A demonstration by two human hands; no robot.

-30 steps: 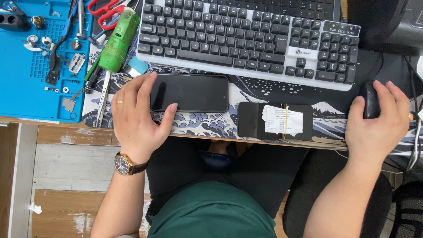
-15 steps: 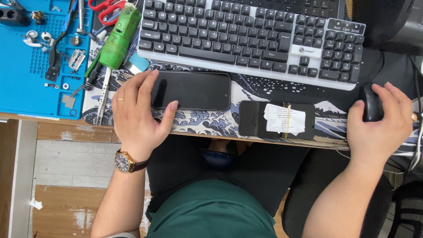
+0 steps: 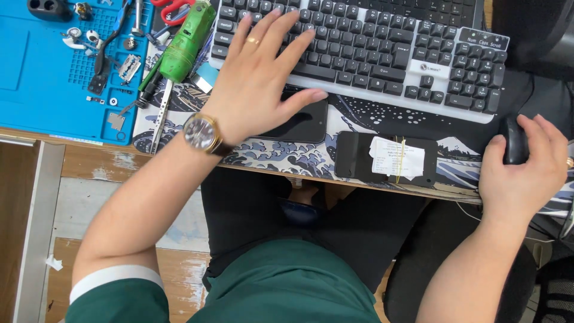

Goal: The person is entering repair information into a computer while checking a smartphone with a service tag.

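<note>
The left hand (image 3: 257, 84) lies flat with its fingers (image 3: 272, 33) spread apart, reaching across the lower left keys of the keyboard (image 3: 382, 51); its thumb crosses a dark phone (image 3: 302, 122) that sits just below the keyboard on the patterned mat (image 3: 371, 122). The keyboard's long axis runs left to right along the worktop (image 3: 101, 161), tilting slightly down toward the right, and the phone lies nearly parallel to it. The right hand (image 3: 520, 167) cups a black mouse (image 3: 514, 140) at the mat's right end, fingers curled loosely over it. A black case with a paper tag (image 3: 385, 158) rests near the front edge between the hands. A green tool (image 3: 185, 45) lies slanted beside a blue tray (image 3: 36, 78).
</note>
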